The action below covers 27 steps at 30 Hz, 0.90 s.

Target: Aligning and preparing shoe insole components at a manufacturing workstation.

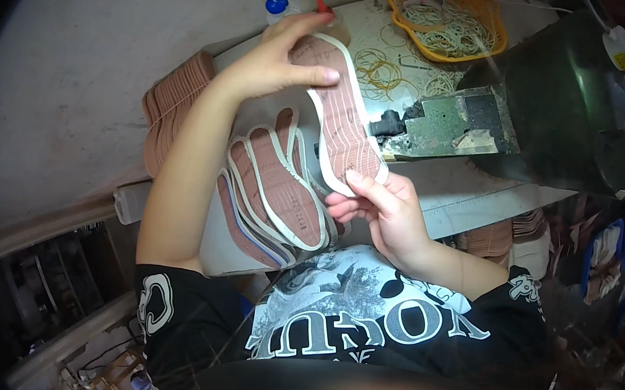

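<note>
- A flat, pinkish-brown shoe sole with a raised white rim (342,116) is held up between both hands, above the table, its long edge right by a small black machine fitting (389,124); contact cannot be told.
- Judged best: sole supported at both ends, its edge turned evenly along the fitting, without bending, fingertips well clear of it.
- Right hand (393,213): thumb pressed on the sole's near end, fingers curled beneath; the end is pinched between them.
- Left hand (275,60): thumb laid across the face by the far end, index finger stretched out past that end, the two spread wide; other fingers partly hidden, so a firm clamp cannot be told.
- The fitting is carried by a worn green metal machine head (459,127), right of the sole.
- More white-rimmed pinkish-brown soles (277,190) are piled left of the right hand, overlapping; none is touched by the left hand.
</note>
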### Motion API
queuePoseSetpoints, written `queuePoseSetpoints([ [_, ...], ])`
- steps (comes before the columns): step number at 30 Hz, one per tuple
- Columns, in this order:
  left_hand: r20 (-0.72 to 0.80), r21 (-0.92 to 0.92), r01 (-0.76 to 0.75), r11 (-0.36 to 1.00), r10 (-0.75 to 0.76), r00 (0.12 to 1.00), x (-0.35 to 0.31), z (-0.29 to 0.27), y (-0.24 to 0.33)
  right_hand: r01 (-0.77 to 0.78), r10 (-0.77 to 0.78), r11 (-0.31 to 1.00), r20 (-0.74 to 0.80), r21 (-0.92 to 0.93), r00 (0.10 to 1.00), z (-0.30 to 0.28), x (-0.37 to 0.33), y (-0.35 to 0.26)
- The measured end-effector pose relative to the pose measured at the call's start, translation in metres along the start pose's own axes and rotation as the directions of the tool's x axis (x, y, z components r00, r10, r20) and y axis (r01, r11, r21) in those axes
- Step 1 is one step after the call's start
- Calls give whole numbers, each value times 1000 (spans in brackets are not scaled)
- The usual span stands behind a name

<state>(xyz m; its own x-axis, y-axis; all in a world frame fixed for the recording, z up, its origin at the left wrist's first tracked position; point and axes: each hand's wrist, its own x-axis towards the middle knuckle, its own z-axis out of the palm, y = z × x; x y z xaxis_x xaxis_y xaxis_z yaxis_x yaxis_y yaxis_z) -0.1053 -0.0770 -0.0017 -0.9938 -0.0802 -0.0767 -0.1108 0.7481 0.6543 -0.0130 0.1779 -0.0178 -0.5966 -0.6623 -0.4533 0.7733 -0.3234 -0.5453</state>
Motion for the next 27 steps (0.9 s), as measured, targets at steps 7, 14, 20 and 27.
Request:
queuePoseSetpoints([
  [7,702,48,-477,878,310,641,21,-8,54,-25,26,999,-35,24,999,1,6,-9],
  [14,767,-67,-258,964,215,604,13,-6,53,-51,49,997,-43,-60,998,7,6,-17],
  [20,688,-67,-202,977,192,700,-7,-3,53,-65,62,996,-46,-53,997,6,5,-20],
  [27,575,46,135,990,-137,807,-50,-2,61,-52,49,995,-41,-86,998,1,5,-23],
])
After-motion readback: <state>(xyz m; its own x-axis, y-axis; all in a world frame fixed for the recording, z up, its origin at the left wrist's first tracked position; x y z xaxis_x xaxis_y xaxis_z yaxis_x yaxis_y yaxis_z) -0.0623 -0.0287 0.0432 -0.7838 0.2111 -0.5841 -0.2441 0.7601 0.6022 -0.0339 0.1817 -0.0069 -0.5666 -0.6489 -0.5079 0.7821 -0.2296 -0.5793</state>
